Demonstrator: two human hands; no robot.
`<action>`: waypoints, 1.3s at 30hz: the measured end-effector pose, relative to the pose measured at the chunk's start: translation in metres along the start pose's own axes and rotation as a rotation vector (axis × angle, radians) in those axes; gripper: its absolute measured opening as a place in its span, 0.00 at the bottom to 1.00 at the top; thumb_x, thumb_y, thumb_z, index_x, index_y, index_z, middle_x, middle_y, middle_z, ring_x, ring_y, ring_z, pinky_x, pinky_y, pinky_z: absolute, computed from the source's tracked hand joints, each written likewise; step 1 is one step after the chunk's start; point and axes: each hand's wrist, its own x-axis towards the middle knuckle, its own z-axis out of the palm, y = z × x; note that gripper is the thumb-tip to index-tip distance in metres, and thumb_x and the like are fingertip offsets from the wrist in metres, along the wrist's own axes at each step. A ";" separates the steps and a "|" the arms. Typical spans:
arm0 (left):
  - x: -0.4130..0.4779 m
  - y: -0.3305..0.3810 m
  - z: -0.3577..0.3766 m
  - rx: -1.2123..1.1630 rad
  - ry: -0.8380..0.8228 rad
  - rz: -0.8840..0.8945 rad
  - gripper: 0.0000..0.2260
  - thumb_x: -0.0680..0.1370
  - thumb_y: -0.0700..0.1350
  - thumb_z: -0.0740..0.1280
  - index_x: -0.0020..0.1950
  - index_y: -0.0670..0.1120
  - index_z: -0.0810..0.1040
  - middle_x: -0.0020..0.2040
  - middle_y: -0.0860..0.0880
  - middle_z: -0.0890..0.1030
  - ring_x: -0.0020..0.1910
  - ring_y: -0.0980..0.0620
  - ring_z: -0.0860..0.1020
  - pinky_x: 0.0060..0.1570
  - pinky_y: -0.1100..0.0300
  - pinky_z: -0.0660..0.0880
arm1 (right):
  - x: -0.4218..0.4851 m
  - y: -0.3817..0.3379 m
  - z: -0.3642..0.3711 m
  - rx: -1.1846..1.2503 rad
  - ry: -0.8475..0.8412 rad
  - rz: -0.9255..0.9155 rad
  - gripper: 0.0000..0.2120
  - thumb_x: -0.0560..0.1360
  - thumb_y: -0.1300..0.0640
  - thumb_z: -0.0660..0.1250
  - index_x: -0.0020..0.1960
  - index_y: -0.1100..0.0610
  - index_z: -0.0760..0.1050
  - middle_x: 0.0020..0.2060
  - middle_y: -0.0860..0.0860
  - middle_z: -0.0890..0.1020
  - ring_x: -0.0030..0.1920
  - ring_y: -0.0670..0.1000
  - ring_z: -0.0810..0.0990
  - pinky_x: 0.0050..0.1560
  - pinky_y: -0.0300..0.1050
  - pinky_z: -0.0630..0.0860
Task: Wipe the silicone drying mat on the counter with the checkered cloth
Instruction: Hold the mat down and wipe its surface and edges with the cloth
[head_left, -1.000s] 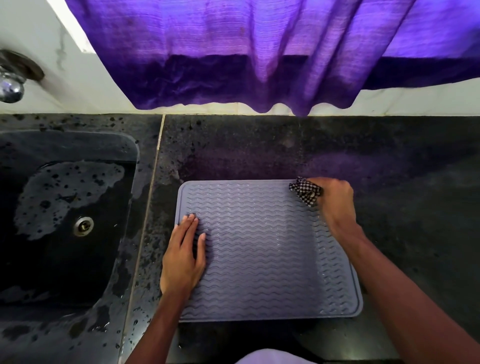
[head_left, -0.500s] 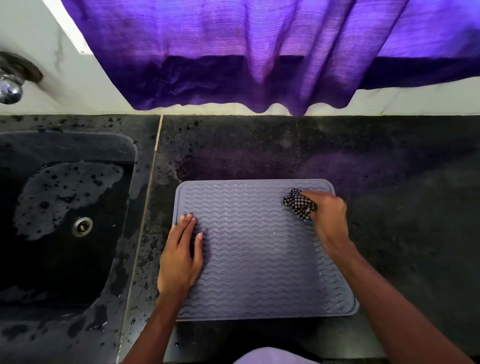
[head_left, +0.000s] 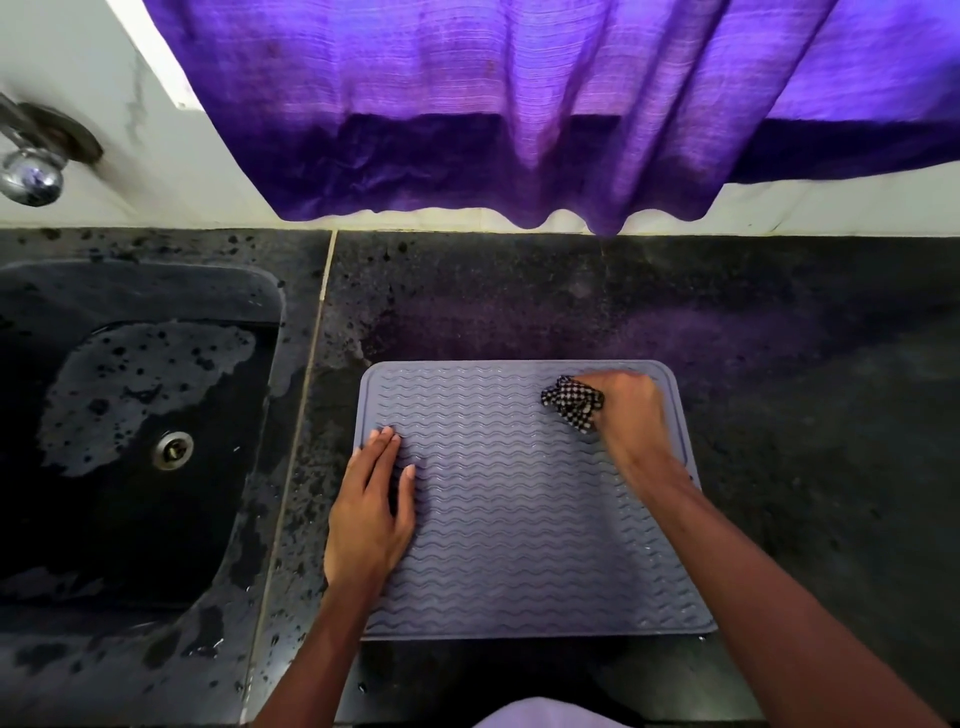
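While right hand (head_left: 631, 415) grips crumpled checkered cloth (head_left: 571, 402), ridged mat (head_left: 519, 519) lies flat.

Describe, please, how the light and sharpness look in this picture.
Head view: light through the curtain tints the counter purple; the right hand and cloth are slightly motion-smeared, while the left hand and mat are crisp; wet patches in the sink shine pale.

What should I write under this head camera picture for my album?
Right hand rubs a checkered cloth on the grey mat while the left hand presses it flat.
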 end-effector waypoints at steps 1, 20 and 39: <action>0.000 0.000 0.000 -0.001 0.003 0.003 0.21 0.82 0.51 0.59 0.70 0.40 0.75 0.70 0.46 0.75 0.71 0.49 0.73 0.73 0.59 0.66 | 0.002 -0.005 0.000 -0.007 -0.013 -0.010 0.12 0.69 0.59 0.75 0.51 0.47 0.85 0.38 0.46 0.86 0.40 0.47 0.84 0.42 0.45 0.81; -0.001 0.000 0.000 -0.022 -0.011 -0.022 0.23 0.82 0.53 0.58 0.71 0.41 0.75 0.71 0.48 0.74 0.72 0.52 0.70 0.73 0.54 0.67 | -0.013 -0.077 0.062 -0.195 -0.063 -0.163 0.19 0.74 0.56 0.69 0.65 0.49 0.78 0.58 0.46 0.83 0.55 0.51 0.74 0.53 0.44 0.71; 0.001 0.004 -0.006 -0.098 -0.020 -0.031 0.21 0.82 0.51 0.60 0.70 0.39 0.75 0.70 0.46 0.75 0.72 0.49 0.71 0.71 0.49 0.69 | 0.012 -0.144 0.095 -0.226 -0.131 -0.162 0.15 0.72 0.64 0.68 0.51 0.47 0.83 0.41 0.48 0.84 0.46 0.51 0.72 0.43 0.46 0.75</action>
